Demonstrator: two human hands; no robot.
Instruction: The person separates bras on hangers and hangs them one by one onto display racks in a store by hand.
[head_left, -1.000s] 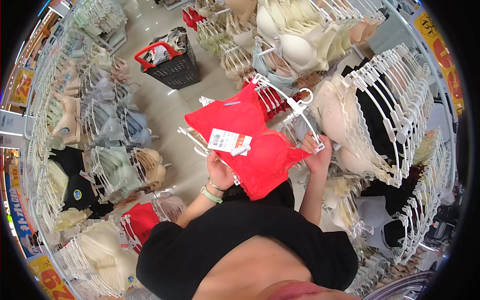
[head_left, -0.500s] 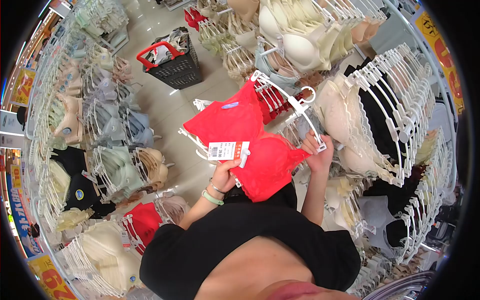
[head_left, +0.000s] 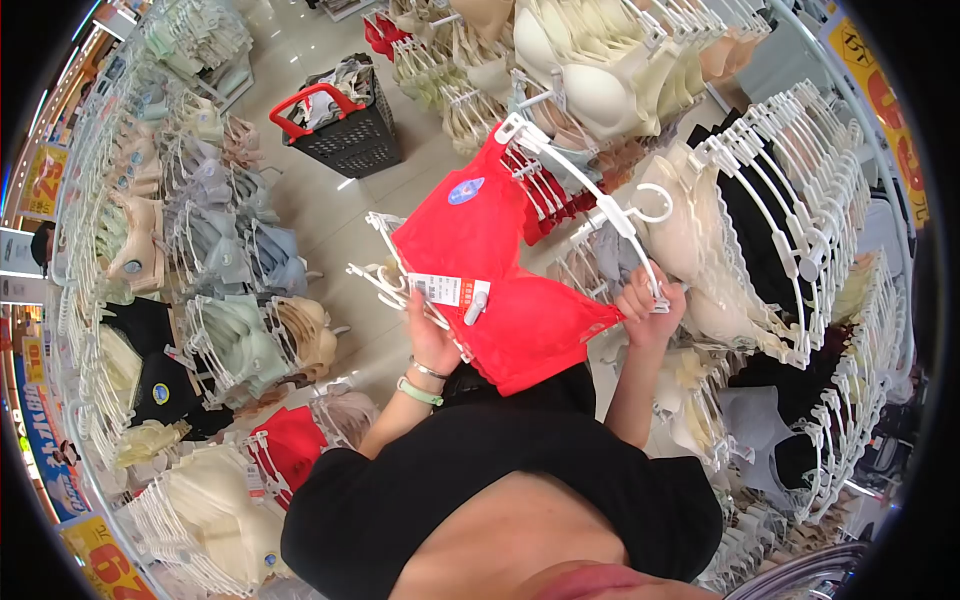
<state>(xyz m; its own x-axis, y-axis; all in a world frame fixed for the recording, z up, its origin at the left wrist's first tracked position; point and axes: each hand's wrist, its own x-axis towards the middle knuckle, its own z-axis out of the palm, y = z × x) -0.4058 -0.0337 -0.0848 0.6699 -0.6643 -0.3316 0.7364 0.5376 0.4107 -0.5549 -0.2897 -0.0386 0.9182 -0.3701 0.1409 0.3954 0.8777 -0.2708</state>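
Observation:
A red bra on a white hanger is spread at a slant in front of my chest. It carries an oval blue sticker and a white price tag. My right hand is closed around the hanger's lower end and the bra's edge there. At the bra's left side, my left hand grips its edge by the tag, some fingers hidden. Several white hanger ends stick out beside that hand; what they carry is hidden behind the red bra.
A black shopping basket with a red handle and fabric items inside stands on the tiled floor. Racks of bras line both sides, with beige bras close to my right hand and cream ones at lower left.
The red bra has turned and tilted, its hanger shifting right. My right hand has moved slightly right. My left hand has slid left, its fingers now higher by the tag.

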